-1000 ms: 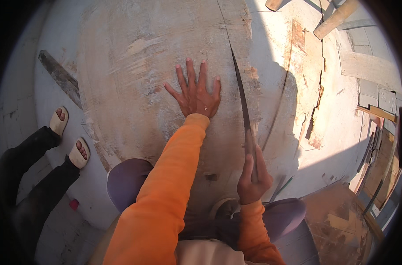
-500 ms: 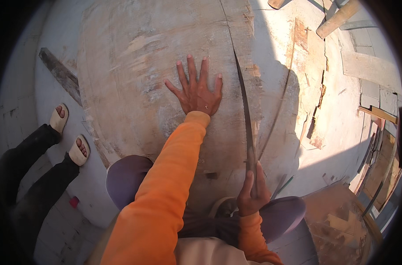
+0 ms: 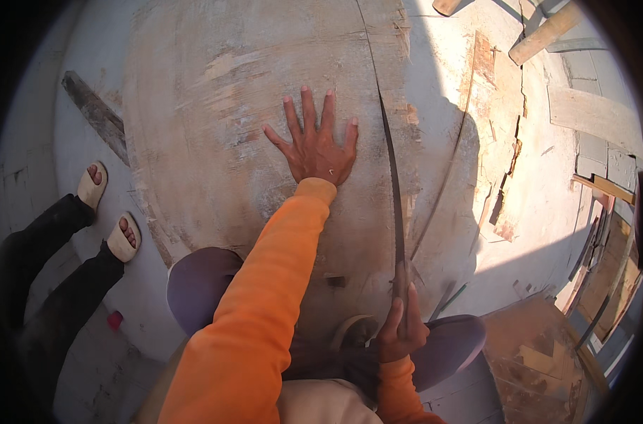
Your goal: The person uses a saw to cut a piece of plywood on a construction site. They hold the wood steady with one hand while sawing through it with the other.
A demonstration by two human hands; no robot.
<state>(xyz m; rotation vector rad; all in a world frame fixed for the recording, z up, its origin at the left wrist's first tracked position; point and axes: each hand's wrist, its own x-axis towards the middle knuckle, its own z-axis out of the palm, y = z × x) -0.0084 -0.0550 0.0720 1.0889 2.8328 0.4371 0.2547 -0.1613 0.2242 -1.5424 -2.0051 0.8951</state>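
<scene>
My left hand (image 3: pixel 320 150) lies flat with spread fingers on a worn, pale plywood sheet (image 3: pixel 194 106), left of a long narrow cut. At the lower right of the sheet, my right hand (image 3: pixel 400 332) is closed round the handle of a hand saw (image 3: pixel 395 205). Its long dark blade points away from me and lies along the cut, and a fine toothed edge shows. Ahead of the blade the cut (image 3: pixel 367 42) runs on as a thin dark line toward the far edge. My palm hides part of the handle.
A person's sandalled feet (image 3: pixel 124 237) stand at the left, near a weathered plank (image 3: pixel 95 113). Wooden legs (image 3: pixel 544 34) stand at the upper right. Scrap boards (image 3: pixel 608 283) pile up at the right; a brown panel (image 3: pixel 533 346) lies at the lower right.
My right hand has drawn the saw a little back toward me. My left hand stays pressed in the same place on the plywood.
</scene>
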